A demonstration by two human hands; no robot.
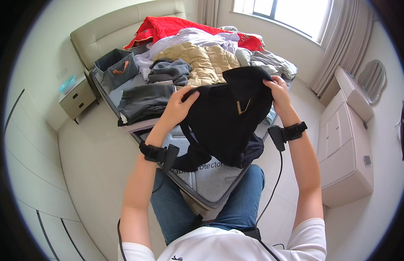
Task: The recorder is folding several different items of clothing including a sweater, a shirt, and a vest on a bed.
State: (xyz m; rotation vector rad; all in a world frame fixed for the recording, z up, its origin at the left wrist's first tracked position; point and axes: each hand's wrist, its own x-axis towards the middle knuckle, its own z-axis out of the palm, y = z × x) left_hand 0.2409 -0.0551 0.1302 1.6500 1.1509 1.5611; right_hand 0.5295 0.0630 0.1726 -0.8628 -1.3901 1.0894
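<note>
A black garment (219,122) with a small gold V-shaped detail hangs spread between my two hands, over the near corner of the bed. Its kind is hard to make out. My left hand (180,104) pinches its upper left edge. My right hand (280,93) grips the upper right edge, where a flap of the cloth stands up. The lower part drapes onto the grey mattress (215,185). Dark folded clothes (145,101) lie just left of my left hand, with a crumpled dark grey garment (169,71) beyond them.
A grey fabric storage box (116,71) stands on the bed's left side. Farther back lie a tan quilted piece (197,58) and a red blanket (171,27). A nightstand (79,99) is at the left, a pale dresser (343,143) at the right. Cables hang from both wrist straps.
</note>
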